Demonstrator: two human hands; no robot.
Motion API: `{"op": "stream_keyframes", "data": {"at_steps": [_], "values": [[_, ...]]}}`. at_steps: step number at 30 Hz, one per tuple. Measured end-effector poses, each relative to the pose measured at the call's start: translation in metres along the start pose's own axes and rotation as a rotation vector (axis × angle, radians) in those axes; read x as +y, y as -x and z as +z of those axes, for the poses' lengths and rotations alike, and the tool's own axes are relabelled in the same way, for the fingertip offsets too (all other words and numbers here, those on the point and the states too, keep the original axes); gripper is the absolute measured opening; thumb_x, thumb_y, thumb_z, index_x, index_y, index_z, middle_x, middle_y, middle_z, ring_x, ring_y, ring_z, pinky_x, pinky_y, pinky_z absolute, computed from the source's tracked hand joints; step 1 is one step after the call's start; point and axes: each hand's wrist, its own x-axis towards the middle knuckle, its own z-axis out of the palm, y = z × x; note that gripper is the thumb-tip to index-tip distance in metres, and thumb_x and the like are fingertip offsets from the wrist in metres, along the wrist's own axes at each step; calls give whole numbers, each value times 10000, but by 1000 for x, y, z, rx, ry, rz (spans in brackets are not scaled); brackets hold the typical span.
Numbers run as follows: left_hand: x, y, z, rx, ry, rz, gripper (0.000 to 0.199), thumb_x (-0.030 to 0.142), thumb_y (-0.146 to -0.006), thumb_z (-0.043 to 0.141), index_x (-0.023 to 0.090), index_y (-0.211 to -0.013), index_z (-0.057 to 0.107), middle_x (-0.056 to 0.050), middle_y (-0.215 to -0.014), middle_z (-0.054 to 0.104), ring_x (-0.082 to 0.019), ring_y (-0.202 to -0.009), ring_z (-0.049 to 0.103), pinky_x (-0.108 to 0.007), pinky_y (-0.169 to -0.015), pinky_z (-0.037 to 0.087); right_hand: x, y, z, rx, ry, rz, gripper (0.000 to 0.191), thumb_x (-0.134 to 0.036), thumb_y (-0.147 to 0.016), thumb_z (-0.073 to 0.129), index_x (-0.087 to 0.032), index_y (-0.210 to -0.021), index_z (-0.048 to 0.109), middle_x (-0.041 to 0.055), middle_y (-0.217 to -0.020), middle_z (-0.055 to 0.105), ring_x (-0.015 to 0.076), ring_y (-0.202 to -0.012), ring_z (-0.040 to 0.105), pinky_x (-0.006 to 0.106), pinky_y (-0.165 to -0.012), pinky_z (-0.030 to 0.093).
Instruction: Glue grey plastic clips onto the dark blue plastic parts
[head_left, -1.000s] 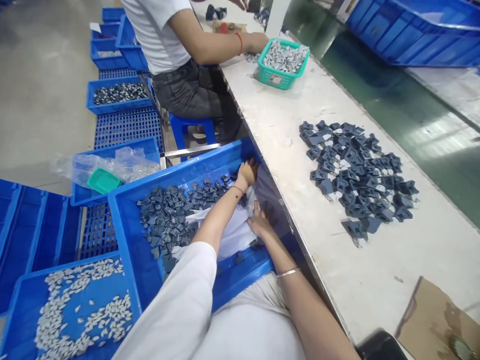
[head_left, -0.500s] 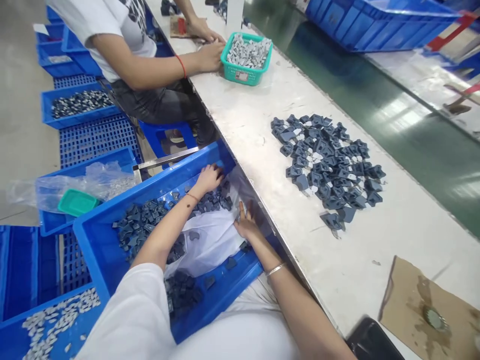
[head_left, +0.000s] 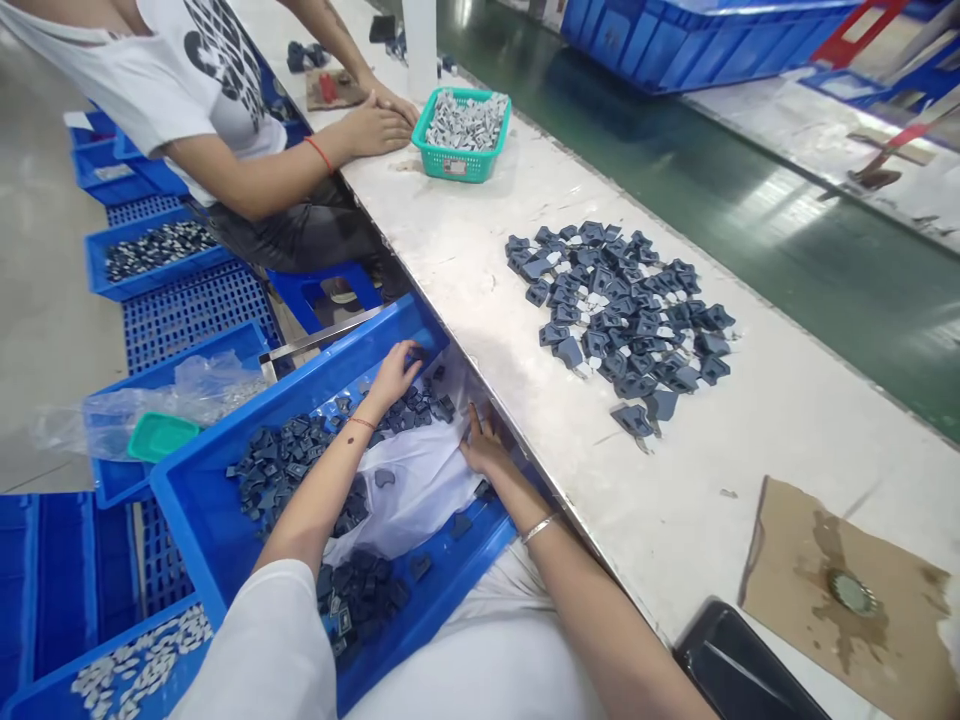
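A blue bin [head_left: 191,500] lies across my lap, holding dark blue-grey plastic parts [head_left: 281,460] and a white plastic bag [head_left: 416,490]. My left hand [head_left: 396,373] is over the bin's far end, fingers bent and thumb apart from them; a small dark patch by the fingertips is too unclear to name. Against the bag's right edge, beside the table, my right hand [head_left: 484,445] has its fingers stretched out. A few dark parts lie on the bag.
On the white table [head_left: 675,490] lie a pile of dark and white parts [head_left: 615,300], cardboard [head_left: 795,540] with a round metal piece [head_left: 853,592], and a black phone-like object [head_left: 742,665]. Another person's hands [head_left: 382,125] rest near a green basket [head_left: 427,150]. More blue bins stand left.
My left hand has drawn back slightly, and its fingers are more bent. My right hand stays by the bag. The co-worker's hands have come together. The camera view has shifted.
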Motion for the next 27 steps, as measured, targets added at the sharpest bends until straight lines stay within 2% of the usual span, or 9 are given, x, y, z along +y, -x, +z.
{"op": "stream_keyframes", "data": {"at_steps": [7,12,16,21,24,27], "values": [[49,14,31,-114,-89,69,406,404,-1011,687,177,-1345,644,-120,-1355,671,-257,-1163,691,-482,-982,622,-1,3,-2,31,0,-6,523,-409,-1013,694,-216,-1485,578,134,-1579,537,330,-1397,573,597,-1146,507],[60,30,35,-150,-164,115,408,417,-1011,684,180,-1342,647,-123,-1375,662,-264,-1189,681,-493,-1000,613,-3,5,-5,25,-12,1,509,-401,-1014,694,-215,-1475,585,132,-1565,549,323,-1379,587,590,-1132,521],[54,59,31,-125,-223,121,422,429,-1007,686,185,-1349,647,-127,-1409,649,-280,-1237,663,-523,-1046,590,-2,6,-10,13,-42,13,491,-406,-1019,687,-219,-1463,596,130,-1557,558,316,-1373,591,580,-1135,521],[26,93,21,-40,-280,25,413,431,-1009,683,184,-1339,651,-125,-1387,659,-274,-1219,670,-516,-1036,594,0,8,-16,28,-80,8,454,-410,-1018,692,-199,-1414,622,121,-1457,626,284,-1267,656,523,-1051,583],[9,98,13,11,-295,-21,402,427,-1010,685,182,-1327,657,-121,-1368,669,-268,-1202,678,-507,-1026,600,1,8,-17,43,-86,0,444,-411,-1018,691,-195,-1401,629,120,-1441,635,279,-1253,662,518,-1043,588],[6,94,8,96,-305,-76,412,410,-1011,685,184,-1353,645,-126,-1400,653,-278,-1230,667,-524,-1046,592,2,8,-16,63,-82,-4,436,-405,-1020,690,-194,-1397,631,120,-1435,638,274,-1241,668,513,-1035,594]]}}
